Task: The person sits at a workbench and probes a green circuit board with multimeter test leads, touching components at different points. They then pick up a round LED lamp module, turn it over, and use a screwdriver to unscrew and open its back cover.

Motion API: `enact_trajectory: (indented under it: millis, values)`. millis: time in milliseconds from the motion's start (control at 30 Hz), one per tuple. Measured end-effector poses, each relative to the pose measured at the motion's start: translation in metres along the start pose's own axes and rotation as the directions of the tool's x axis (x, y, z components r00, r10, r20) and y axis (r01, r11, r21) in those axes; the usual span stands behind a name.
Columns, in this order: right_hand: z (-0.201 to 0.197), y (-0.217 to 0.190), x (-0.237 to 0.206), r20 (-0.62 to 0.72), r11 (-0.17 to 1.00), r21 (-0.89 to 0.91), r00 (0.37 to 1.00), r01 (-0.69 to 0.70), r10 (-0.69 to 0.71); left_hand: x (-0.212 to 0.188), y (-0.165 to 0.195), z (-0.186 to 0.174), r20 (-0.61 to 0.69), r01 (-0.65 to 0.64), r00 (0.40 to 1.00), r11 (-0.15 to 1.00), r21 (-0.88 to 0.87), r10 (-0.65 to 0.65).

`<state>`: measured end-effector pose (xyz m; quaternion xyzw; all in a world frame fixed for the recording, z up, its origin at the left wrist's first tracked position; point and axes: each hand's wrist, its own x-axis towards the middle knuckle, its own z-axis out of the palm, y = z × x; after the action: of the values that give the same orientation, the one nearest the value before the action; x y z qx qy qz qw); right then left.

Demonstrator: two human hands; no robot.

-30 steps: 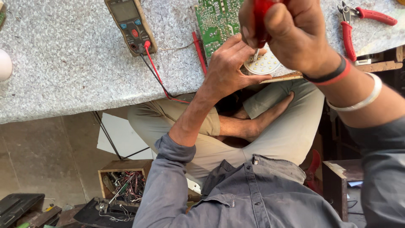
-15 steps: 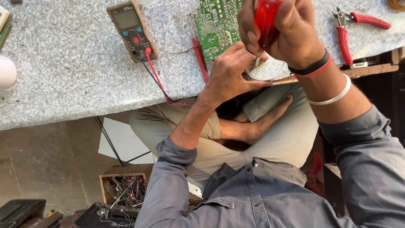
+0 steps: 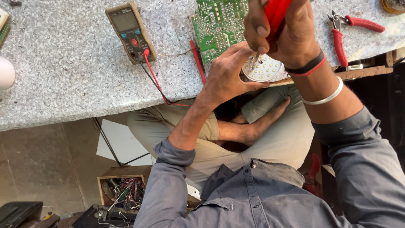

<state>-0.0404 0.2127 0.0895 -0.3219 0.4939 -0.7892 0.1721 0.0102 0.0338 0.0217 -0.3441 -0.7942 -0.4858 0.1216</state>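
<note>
— Head view, looking down: what in the left hand (image 3: 230,76)?
— Pinching a round white LED disc (image 3: 263,69) by its edge, thumb below, fingers curled over the top. Held at the near edge of the speckled grey surface (image 3: 63,80), just over the lap.
— And the right hand (image 3: 287,33)?
— Closed tight around a red-handled screwdriver (image 3: 276,12), held nearly upright. Metal tip down on the face of the disc, near its left side. Black and red bands plus a pale bangle on that wrist.
— Anything touching the disc besides hand and tip?
— Hard to tell; green circuit board (image 3: 221,23) lying just behind it on the surface, partly hidden by the knuckles.
— Rest of the surface?
— Multimeter (image 3: 130,31) with a tan case to the left, well apart from the hands, red and black leads (image 3: 156,82) running from it toward the near edge. Red probe (image 3: 198,61) lying beside the board. Red-handled pliers (image 3: 352,27) to the right, jaws open, near the right wrist.
— Below the surface?
— Crossed legs in khaki trousers, bare foot, grey shirt. Wooden box of tangled wires (image 3: 122,190) on the floor at lower left.
</note>
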Motion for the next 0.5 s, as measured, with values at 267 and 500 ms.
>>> enact_trajectory:
  millis: [267,500]
  values:
    - [0.02,-0.004,0.005,-0.023,0.998,0.002,0.998,-0.057,0.057,-0.004,-0.004,0.001,0.007,-0.027,1.0,0.999,0.025,0.027]
    - [0.007,0.001,0.002,-0.031,0.999,-0.016,0.998,-0.05,0.049,-0.004,-0.005,0.002,0.018,-0.009,1.0,1.0,0.01,0.008]
